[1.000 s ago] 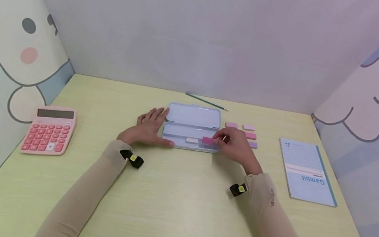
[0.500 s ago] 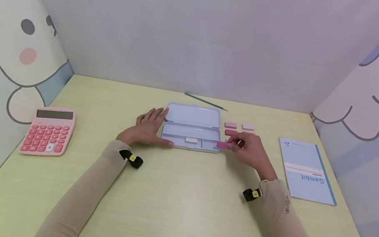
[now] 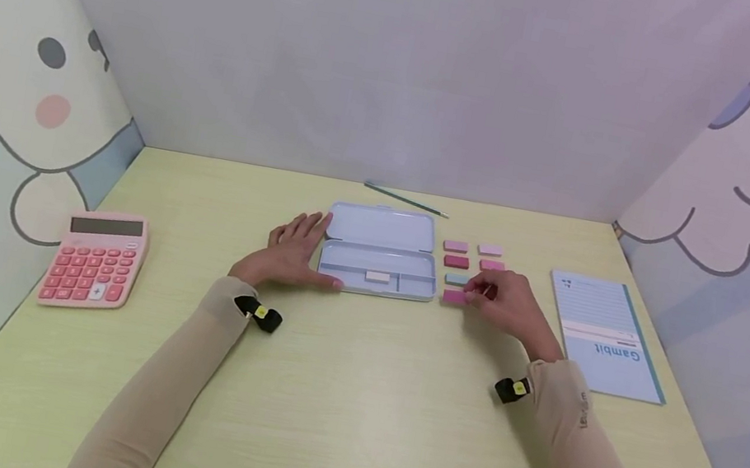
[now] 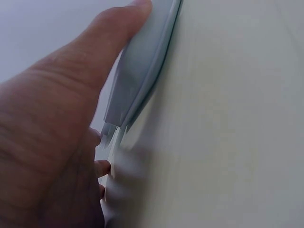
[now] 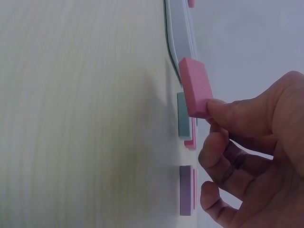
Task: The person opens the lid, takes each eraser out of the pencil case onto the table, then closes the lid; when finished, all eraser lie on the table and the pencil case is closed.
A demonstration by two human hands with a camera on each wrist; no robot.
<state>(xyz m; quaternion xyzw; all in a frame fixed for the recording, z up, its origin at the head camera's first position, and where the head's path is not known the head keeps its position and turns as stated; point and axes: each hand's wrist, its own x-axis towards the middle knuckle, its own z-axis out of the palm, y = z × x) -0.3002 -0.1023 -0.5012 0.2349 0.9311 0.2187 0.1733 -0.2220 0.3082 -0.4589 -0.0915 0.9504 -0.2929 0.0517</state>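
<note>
Between thumb and fingers, my right hand (image 3: 511,304) pinches a pink eraser (image 5: 195,88), held just above the table right of the pencil case. The pale blue pencil case (image 3: 349,254) lies open with its lid (image 3: 382,228) folded back. Inside its front compartment is a white eraser (image 3: 378,277). My left hand (image 3: 286,256) rests at the case's left end, fingers spread, with the thumb on the front rim. Close to the pinched eraser lie a teal eraser (image 3: 456,279) and a dark pink eraser (image 3: 456,262). A purple eraser (image 5: 186,190) is mostly hidden by my right hand in the head view.
Further pink erasers (image 3: 456,246) lie in rows right of the case. A pencil (image 3: 405,199) lies behind it. The pink calculator (image 3: 95,260) sits at the left, and a notebook (image 3: 605,337) at the right. Printed walls enclose the table (image 3: 342,421).
My right hand has moved right with the pink eraser, out from over the pencil case to beside the teal eraser. The left hand has stayed at the case.
</note>
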